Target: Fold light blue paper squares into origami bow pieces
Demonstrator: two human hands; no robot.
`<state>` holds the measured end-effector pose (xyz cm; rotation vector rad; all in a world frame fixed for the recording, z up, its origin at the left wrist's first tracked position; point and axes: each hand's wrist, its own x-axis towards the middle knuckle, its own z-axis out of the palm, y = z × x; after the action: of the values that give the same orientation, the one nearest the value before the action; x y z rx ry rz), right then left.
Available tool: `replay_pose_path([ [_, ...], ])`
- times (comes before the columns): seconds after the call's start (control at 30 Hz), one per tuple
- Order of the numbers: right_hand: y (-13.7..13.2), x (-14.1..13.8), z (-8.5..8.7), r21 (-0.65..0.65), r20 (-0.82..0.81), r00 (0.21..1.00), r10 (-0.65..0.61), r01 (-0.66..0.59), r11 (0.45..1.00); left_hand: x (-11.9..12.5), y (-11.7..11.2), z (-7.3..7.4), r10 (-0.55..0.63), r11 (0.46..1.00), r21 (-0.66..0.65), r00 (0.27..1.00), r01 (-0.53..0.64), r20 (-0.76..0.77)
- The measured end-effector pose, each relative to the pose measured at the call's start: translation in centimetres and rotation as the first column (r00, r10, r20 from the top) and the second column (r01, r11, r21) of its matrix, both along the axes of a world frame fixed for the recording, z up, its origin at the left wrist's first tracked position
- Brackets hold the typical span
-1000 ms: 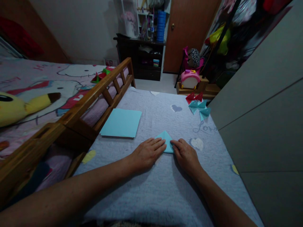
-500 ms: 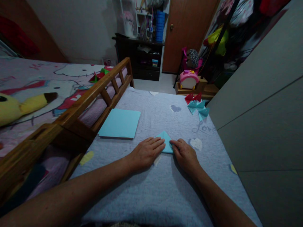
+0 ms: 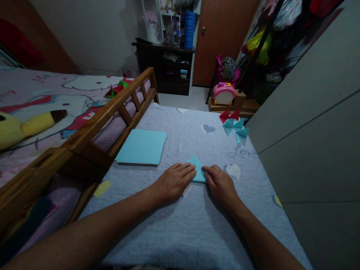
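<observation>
A small light-blue folded paper (image 3: pixel 198 169) lies on the lilac bedspread (image 3: pixel 182 225) in front of me. My left hand (image 3: pixel 173 181) lies flat with its fingers stretched out, pressing the paper's left edge. My right hand (image 3: pixel 219 182) rests on the paper's right edge with its fingers curled and fingertips pressed down on the fold. Only the paper's pointed top shows between the two hands.
A stack of light-blue square sheets (image 3: pixel 141 146) lies to the left beside the wooden bed rail (image 3: pixel 112 108). Several folded red and blue paper pieces (image 3: pixel 234 125) sit at the far right edge. A grey wardrobe (image 3: pixel 315 123) stands to the right. A yellow plush (image 3: pixel 25 125) lies on the neighbouring bed.
Both hands stay pressed on the folded paper; only the view has shifted slightly.
</observation>
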<state>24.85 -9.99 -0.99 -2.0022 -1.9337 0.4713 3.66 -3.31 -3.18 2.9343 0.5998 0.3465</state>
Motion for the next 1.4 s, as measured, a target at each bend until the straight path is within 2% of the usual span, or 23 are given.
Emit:
replay_pose_path([
  [0.67,-0.2,-0.1,-0.2,0.022,0.067,0.998,0.019,-0.021,1.000,0.0,-0.2,0.2,0.015,1.000,-0.006,1.000,-0.016,-0.019],
  [0.97,-0.2,0.0,-0.2,0.026,0.025,0.999,0.026,-0.026,0.999,0.0,-0.2,0.1,0.018,1.000,-0.010,1.000,-0.018,-0.018],
  [1.03,-0.3,-0.1,-0.1,0.050,0.035,0.999,0.019,-0.021,0.999,0.0,-0.2,0.0,0.017,1.000,-0.014,1.000,-0.017,-0.010],
  [1.13,-0.5,-0.5,0.1,0.153,0.124,0.992,0.011,-0.030,0.988,0.0,-0.1,-0.1,0.022,1.000,-0.018,1.000,-0.022,-0.018],
  [1.23,-0.7,-1.1,0.3,0.225,0.168,0.982,0.084,-0.122,0.967,0.1,-0.1,0.0,0.014,1.000,-0.021,1.000,-0.015,-0.024],
  [1.4,-0.6,-1.7,0.5,0.139,0.129,0.958,0.254,-0.271,0.952,0.3,-0.2,0.3,-0.003,0.999,-0.054,1.000,0.004,0.030],
])
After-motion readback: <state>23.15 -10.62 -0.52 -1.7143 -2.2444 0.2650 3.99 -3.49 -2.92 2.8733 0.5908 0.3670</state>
